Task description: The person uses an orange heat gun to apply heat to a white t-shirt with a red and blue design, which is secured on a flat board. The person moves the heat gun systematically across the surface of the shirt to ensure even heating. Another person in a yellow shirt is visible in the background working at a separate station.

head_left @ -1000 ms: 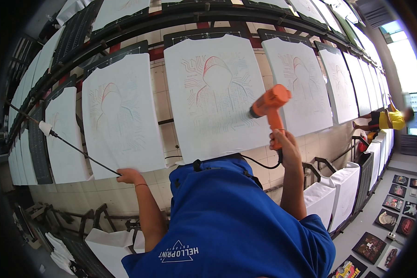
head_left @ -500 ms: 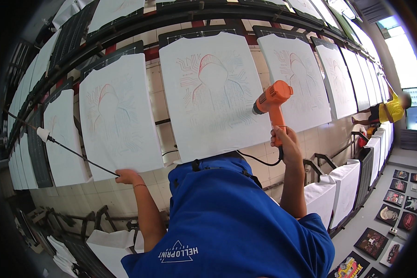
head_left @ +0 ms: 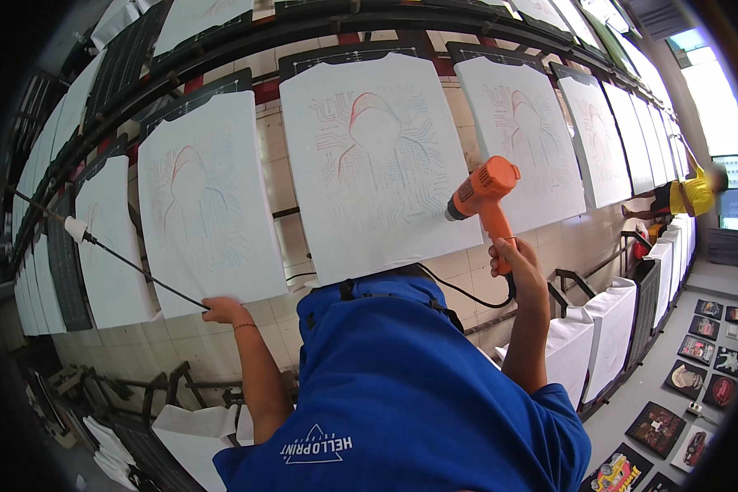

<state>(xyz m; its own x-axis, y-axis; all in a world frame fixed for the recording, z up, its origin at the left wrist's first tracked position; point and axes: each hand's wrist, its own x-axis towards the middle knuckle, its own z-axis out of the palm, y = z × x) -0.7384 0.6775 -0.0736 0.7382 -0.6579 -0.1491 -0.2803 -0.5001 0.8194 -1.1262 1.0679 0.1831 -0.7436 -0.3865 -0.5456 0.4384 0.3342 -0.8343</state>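
My right hand (head_left: 518, 264) is wrapped round the handle of an orange heat gun (head_left: 485, 193). Its dark nozzle points left, over the lower right part of a white T-shirt (head_left: 369, 234) stretched on a dark flat board. A faint red and blue hooded figure with circuit-like lines marks that shirt. My left hand (head_left: 225, 312) is closed on a thin dark cord (head_left: 143, 273) beside the lower edge of the neighbouring shirt (head_left: 193, 275). The cord runs taut to the upper left through a white fitting (head_left: 75, 229). From the heat gun's handle a black cable (head_left: 467, 297) loops toward my waist.
More shirts on boards, such as this one (head_left: 541, 172), line both sides. A dark rail (head_left: 271, 33) runs behind them. Black metal brackets (head_left: 578, 283) and white-covered boards (head_left: 567, 348) stand nearer me. Far right, a person in yellow (head_left: 697, 195) stands by the row.
The heat gun and my right hand have dropped slightly toward me, the hand also shifting right. My left hand has moved only a little and keeps its hold on the cord.
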